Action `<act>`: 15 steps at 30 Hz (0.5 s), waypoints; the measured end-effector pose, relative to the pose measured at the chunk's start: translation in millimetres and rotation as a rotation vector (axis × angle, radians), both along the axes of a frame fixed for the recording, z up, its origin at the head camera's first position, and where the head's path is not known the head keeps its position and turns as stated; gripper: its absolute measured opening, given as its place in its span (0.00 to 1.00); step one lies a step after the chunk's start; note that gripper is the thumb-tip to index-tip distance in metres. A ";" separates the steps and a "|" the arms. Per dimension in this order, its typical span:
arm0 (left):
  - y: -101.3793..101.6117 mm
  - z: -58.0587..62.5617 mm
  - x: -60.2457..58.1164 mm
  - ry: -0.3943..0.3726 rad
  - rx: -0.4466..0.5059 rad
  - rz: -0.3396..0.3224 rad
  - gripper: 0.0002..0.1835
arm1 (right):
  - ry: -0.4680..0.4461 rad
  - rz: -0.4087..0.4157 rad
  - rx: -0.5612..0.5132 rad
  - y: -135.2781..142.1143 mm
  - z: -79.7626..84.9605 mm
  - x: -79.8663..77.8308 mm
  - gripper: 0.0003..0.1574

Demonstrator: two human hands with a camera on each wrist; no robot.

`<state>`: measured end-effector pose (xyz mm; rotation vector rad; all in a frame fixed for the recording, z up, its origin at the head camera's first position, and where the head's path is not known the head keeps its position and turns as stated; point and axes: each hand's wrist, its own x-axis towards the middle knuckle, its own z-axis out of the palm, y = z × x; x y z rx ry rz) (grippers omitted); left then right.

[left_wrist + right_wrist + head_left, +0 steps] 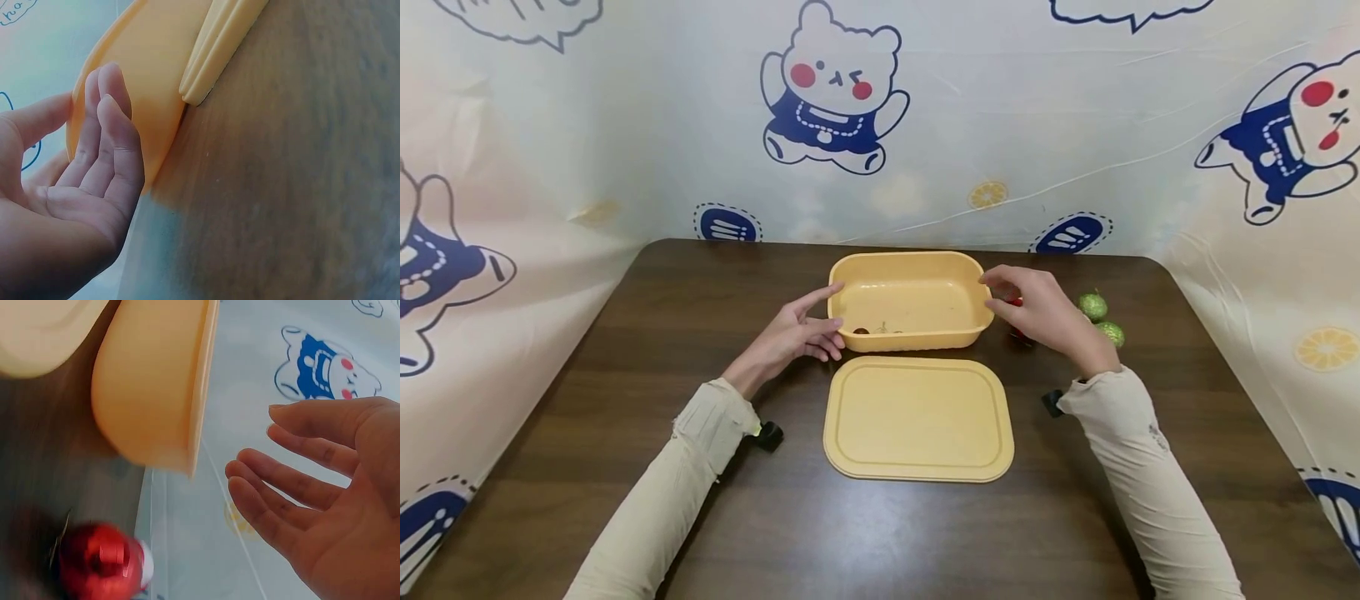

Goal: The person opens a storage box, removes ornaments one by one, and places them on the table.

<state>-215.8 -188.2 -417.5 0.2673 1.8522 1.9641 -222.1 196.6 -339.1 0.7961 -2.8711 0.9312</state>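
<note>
A yellow rectangular container (910,342) stands toward the back of the table, its inside facing up. At its left end is my left hand (801,333), fingers loosely bent, fingertips right at the rim and outer wall. My right hand (1037,304) is held at the right end with bent, spread fingers; the right wrist view shows a gap between it and the container wall (156,381). A small dark round thing (861,331) and thin wiry bits lie inside near the front wall. A shiny red ball (100,559) lies beside the container, mostly covered by my right hand in the head view.
A flat yellow lid (919,421) lies directly in front of the container. Two glittery green balls (1093,306) rest to the right, behind my right wrist. The dark wooden table (880,542) meets a printed cloth backdrop (940,125) at its back and sides.
</note>
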 end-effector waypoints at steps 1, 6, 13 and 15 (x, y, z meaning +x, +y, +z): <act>0.1 0.0 -0.1 0.001 0.000 -0.001 0.38 | -0.001 0.010 0.000 -4.0 -0.5 -1.4 0.18; 0.9 -0.7 -0.9 0.003 0.002 0.001 0.38 | -0.027 0.058 -0.004 -22.6 -4.9 -8.2 0.19; 0.3 -0.2 -0.2 0.002 -0.001 0.000 0.38 | -0.090 0.124 -0.017 -45.5 -10.8 -14.8 0.19; 0.2 -0.5 -0.3 0.002 -0.001 0.002 0.38 | -0.096 0.138 -0.016 -51.1 -12.2 -16.2 0.19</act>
